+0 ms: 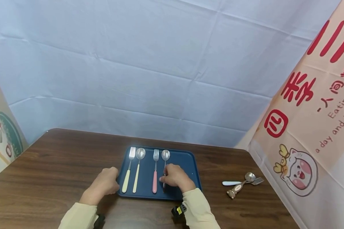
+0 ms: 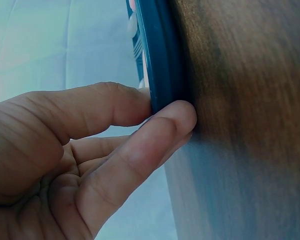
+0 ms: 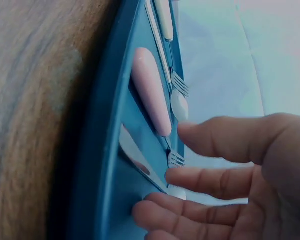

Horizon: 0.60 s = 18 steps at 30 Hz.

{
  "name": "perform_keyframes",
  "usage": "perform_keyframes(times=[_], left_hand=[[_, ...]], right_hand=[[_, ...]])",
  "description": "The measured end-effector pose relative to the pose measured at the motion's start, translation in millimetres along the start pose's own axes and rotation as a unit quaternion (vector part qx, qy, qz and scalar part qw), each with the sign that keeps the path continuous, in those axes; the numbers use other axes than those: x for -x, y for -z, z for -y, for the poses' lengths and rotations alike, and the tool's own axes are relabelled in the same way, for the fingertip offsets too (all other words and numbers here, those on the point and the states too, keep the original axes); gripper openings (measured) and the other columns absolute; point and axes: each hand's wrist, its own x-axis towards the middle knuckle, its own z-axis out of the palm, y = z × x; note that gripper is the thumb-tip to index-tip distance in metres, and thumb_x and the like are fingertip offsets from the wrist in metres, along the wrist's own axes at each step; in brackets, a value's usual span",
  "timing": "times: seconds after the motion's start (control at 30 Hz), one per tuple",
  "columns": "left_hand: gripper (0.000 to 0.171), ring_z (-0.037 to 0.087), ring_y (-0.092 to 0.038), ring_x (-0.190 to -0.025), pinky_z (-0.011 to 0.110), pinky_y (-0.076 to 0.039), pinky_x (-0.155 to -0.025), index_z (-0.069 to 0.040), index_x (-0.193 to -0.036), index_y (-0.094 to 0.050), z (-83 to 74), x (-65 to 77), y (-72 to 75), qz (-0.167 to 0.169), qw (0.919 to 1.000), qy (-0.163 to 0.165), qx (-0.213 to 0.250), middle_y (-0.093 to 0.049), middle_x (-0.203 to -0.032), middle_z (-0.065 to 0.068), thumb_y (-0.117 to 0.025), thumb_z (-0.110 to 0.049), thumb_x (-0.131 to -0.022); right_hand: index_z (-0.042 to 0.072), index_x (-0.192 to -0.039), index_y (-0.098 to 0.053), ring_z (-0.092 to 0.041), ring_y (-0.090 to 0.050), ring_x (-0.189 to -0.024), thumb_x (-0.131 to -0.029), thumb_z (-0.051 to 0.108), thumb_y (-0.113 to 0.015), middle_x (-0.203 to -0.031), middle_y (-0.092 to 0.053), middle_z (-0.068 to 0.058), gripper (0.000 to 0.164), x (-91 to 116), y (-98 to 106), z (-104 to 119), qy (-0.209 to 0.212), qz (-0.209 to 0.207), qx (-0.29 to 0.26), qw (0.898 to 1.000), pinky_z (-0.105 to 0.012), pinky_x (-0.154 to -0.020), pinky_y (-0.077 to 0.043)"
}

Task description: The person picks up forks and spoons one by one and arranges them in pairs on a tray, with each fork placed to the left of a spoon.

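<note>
A dark blue tray (image 1: 184, 162) lies on the table with its cutlery side by side. My left hand (image 1: 104, 182) is at the tray's left edge; in the left wrist view its thumb (image 2: 122, 102) and fingers pinch the rim. Over the right half of the tray, my right hand (image 1: 176, 176) hovers above an all-metal spoon (image 1: 165, 155), covering part of its handle. The right wrist view shows the thumb (image 3: 215, 135) and fingers apart, and the spoon's handle (image 3: 140, 155) lying against the tray. Left of that spoon is a pink-handled fork (image 1: 154, 182).
A fork (image 1: 126, 181) and a spoon (image 1: 136, 178) with pale yellow handles lie on the tray's left side. Right of the tray, a spoon with a bear-shaped handle (image 1: 234, 191) crosses a white-handled fork (image 1: 231, 183) on the wooden table (image 1: 60, 165). Cloth hangs behind.
</note>
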Motion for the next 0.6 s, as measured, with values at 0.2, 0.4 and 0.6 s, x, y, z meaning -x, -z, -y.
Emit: perform_keyframes(times=[0.2, 0.4, 0.6], left_hand=[[0.015, 0.018, -0.048, -0.048, 0.028, -0.038, -0.045, -0.002, -0.065, -0.05, 0.0, -1.1, -0.1, 0.002, 1.0, -0.002, 0.004, -0.049, -0.058, 0.008, -0.061, 0.008, -0.068], [0.015, 0.018, -0.047, -0.048, 0.027, -0.038, -0.044, -0.002, -0.065, -0.05, -0.6, -1.5, -0.2, 0.003, 1.0, -0.001, 0.002, -0.049, -0.059, 0.008, -0.06, 0.008, -0.067], [0.015, 0.018, -0.047, -0.048, 0.027, -0.037, -0.044, -0.002, -0.065, -0.05, -0.4, -0.8, 0.1, 0.005, 1.0, 0.004, 0.002, -0.048, -0.059, 0.008, -0.06, 0.008, -0.068]], right_hand=[[0.004, -0.106, -0.064, -0.021, -0.05, -0.078, -0.08, 0.018, -0.071, -0.092, -0.055, -0.009, 0.03, 1.8, 1.6, 0.6, 0.046, -0.016, 0.095, 0.994, -0.039, -0.071, -0.048], [0.007, -0.107, -0.065, -0.026, -0.05, -0.084, -0.079, 0.022, -0.073, -0.099, -0.054, -0.014, 0.032, 2.9, 1.1, 1.6, 0.033, -0.039, 0.154, 0.987, -0.045, -0.076, -0.046], [0.007, -0.108, -0.065, -0.024, -0.05, -0.082, -0.08, 0.022, -0.072, -0.097, -0.054, -0.013, 0.032, 3.5, 1.5, 1.8, 0.039, -0.041, 0.159, 0.986, -0.046, -0.077, -0.046]])
